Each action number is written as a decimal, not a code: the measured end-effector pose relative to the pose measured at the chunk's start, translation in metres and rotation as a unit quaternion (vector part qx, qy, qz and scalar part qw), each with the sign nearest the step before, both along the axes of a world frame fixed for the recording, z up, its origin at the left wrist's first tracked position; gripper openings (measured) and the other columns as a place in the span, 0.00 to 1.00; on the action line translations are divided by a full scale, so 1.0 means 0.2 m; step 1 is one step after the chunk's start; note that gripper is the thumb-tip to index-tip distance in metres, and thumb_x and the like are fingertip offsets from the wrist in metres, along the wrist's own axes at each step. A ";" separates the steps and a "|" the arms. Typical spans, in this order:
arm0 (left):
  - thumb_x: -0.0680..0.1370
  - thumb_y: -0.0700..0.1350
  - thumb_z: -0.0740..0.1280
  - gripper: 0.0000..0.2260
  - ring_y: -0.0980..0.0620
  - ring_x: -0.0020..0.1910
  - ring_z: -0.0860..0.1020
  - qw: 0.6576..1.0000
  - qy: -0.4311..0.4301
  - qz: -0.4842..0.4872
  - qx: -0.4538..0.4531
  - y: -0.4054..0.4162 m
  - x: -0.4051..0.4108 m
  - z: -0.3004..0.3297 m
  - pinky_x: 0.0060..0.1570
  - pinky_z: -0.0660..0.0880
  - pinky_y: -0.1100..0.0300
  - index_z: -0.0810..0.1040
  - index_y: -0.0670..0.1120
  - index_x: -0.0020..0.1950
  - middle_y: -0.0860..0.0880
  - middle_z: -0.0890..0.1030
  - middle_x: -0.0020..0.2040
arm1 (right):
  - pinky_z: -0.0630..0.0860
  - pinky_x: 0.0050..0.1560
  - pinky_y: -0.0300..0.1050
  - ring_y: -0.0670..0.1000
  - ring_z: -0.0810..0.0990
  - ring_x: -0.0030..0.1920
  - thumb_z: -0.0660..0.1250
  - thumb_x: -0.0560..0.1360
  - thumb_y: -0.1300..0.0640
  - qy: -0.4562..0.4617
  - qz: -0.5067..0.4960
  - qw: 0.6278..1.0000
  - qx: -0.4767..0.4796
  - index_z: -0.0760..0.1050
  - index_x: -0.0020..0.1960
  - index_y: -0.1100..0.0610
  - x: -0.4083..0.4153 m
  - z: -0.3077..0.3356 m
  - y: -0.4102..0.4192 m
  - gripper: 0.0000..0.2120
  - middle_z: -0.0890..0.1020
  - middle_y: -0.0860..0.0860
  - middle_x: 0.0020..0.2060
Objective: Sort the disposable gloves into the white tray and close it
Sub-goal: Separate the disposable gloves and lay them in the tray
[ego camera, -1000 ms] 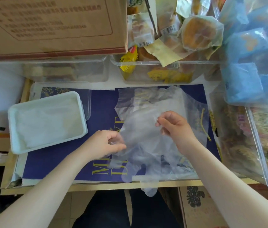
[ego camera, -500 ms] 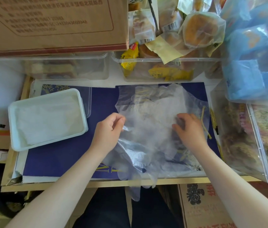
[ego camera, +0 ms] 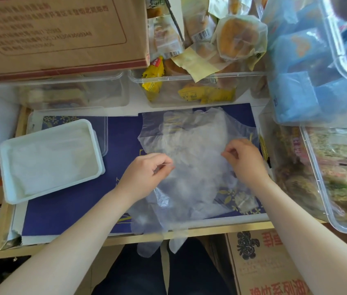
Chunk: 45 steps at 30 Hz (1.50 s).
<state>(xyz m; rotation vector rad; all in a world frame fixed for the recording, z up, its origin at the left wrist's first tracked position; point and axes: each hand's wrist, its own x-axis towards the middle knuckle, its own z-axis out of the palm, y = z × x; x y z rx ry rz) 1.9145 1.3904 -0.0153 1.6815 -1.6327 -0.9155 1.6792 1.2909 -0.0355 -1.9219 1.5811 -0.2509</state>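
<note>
A loose pile of clear disposable gloves [ego camera: 191,145] lies on the dark blue mat, with some fingers hanging over the table's front edge. My left hand [ego camera: 145,173] pinches a glove at the pile's left side. My right hand [ego camera: 244,160] pinches the plastic at the pile's right side. The white tray [ego camera: 4,167] sits open at the left of the mat, with thin clear plastic lying inside it. A clear lid [ego camera: 102,128] shows partly from under the tray's far right corner.
A cardboard box [ego camera: 57,33] rests on a clear bin at the back left. Clear bins of wrapped snacks [ego camera: 191,92] stand behind the mat and along the right [ego camera: 325,179]. Blue packets [ego camera: 308,71] are stacked at the back right. A printed carton [ego camera: 264,265] is below the table.
Both hands went forward onto the pile, then drew back a little toward me. The glove they held up a second ago now lies lower on the pile, and both hands pinch the plastic.
</note>
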 end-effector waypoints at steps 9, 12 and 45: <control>0.75 0.47 0.69 0.05 0.60 0.43 0.72 0.996 0.058 -0.056 -0.037 -0.08 -0.08 0.32 0.52 0.66 0.74 0.84 0.49 0.42 0.55 0.71 0.64 | 0.70 0.34 0.32 0.41 0.74 0.30 0.65 0.76 0.63 -0.162 0.158 0.974 0.006 0.76 0.45 0.54 0.09 0.42 0.00 0.05 0.78 0.43 0.30; 0.74 0.47 0.69 0.06 0.59 0.51 0.78 0.987 0.145 -0.056 0.028 -0.12 -0.12 0.42 0.59 0.73 0.58 0.85 0.49 0.46 0.55 0.78 0.58 | 0.71 0.34 0.39 0.43 0.71 0.28 0.66 0.76 0.62 -0.189 0.135 0.973 -0.004 0.76 0.44 0.55 0.14 0.54 -0.01 0.04 0.79 0.45 0.30; 0.82 0.49 0.56 0.12 0.53 0.39 0.83 0.897 0.276 0.346 0.006 -0.12 0.07 0.72 0.40 0.78 0.63 0.78 0.48 0.52 0.49 0.83 0.46 | 0.63 0.32 0.43 0.46 0.66 0.29 0.62 0.77 0.55 -0.129 -0.092 0.951 -0.266 0.67 0.38 0.58 0.19 1.00 0.11 0.11 0.69 0.46 0.28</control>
